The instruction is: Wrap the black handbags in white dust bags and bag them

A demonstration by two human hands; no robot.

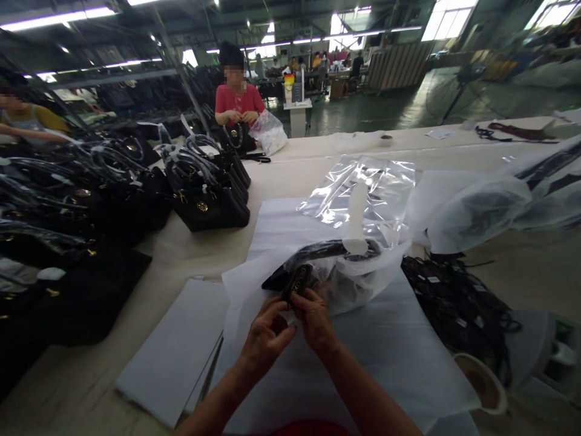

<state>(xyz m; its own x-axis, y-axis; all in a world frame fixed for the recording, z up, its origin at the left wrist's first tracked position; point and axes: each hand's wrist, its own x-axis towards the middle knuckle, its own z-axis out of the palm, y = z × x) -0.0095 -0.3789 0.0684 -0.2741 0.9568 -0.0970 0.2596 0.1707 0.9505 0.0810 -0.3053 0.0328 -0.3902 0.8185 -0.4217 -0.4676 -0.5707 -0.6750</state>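
Both my hands meet at a dark tag [300, 280] with gold lettering, in front of a black handbag partly wrapped in thin, cloudy white sheet [385, 266]. My right hand [315, 318] pinches the tag's lower right edge between thumb and fingers. At its lower left end, the curled fingers of my left hand [267, 333] close on it, with the thumb a little lower. The bag's black handle [320, 249] arches behind the tag under clear wrap, and a white paper strip [357, 218] lies over it. Beneath are pale sheets [372, 357].
Black handbags [213, 209] crowd the left side. Clear plastic bags [358, 188] lie beyond my work, and a stack of white boards [175, 345] sits at left. To the right are black straps [445, 290], a tape roll [481, 381] and wrapped bags [481, 206]. A co-worker [238, 100] stands across the table.
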